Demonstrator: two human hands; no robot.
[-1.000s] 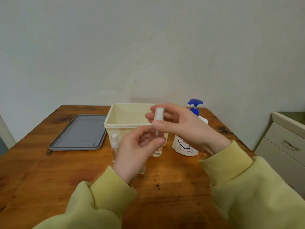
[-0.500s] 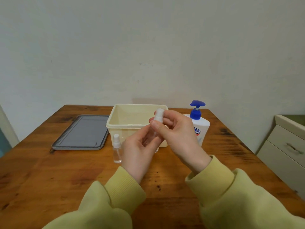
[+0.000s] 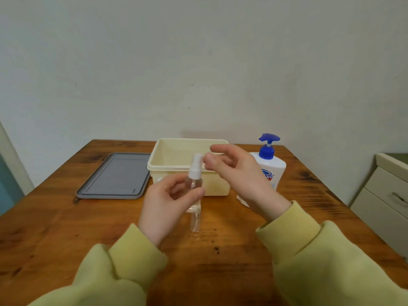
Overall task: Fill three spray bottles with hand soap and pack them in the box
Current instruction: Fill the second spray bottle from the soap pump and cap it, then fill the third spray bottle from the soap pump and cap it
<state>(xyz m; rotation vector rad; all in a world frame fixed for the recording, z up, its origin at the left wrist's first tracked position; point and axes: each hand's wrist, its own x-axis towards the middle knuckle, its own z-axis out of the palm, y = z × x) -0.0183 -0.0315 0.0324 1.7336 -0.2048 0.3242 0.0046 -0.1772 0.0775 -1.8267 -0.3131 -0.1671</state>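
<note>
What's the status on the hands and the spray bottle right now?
Left hand gripping spray bottle upright, cap on. Right hand open, just off the cap. Box behind, nothing seen inside; second bottle standing on table, below the hands.

Plain home room: wooden table (image 3: 66,228), bare wall (image 3: 198,62), drawer cabinet (image 3: 384,195).

On the table (image 3: 66,228): box (image 3: 189,171) at the middle rear, lid (image 3: 114,175) lying flat just left of it, soap dispenser (image 3: 270,166) standing just right of it. Before the box, a spray bottle (image 3: 194,177) upright in the left hand (image 3: 165,204), above a second bottle (image 3: 195,221) standing on the tabletop. Right hand (image 3: 238,173) beside the raised bottle's top, apart from it. Right of the table, a drawer cabinet (image 3: 384,199).
</note>
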